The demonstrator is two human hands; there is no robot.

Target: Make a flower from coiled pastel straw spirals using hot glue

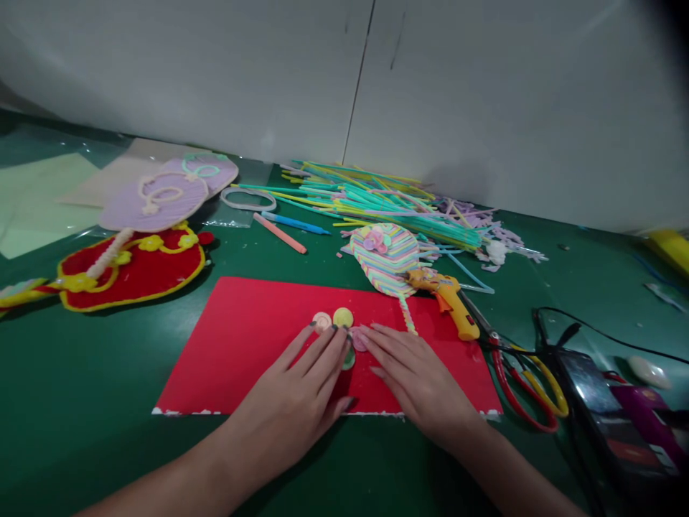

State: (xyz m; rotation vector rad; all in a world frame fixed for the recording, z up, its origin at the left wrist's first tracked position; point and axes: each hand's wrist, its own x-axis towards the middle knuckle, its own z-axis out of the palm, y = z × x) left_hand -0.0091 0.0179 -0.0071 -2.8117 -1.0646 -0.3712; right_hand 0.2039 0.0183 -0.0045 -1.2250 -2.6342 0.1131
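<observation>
Several small coiled discs lie grouped on a red sheet (242, 337): a pale pink one (321, 322), a yellow one (343, 317), a darker pink one (359, 339) and a green one (349, 359). My left hand (296, 384) lies over the sheet with fingers spread, its fingertips touching the discs from the left and partly covering the green one. From the right, my right hand (417, 373) rests its extended fingertips at the edge of the darker pink disc. Neither hand is wrapped round anything.
Behind the sheet are a striped fan (387, 258), an orange glue gun (449, 298) and a pile of pipe cleaners (366, 201). Red and yellow scissors (525, 388) and a phone (586, 384) lie right. Decorated fans (134, 269) are left; pens (296, 224) lie behind.
</observation>
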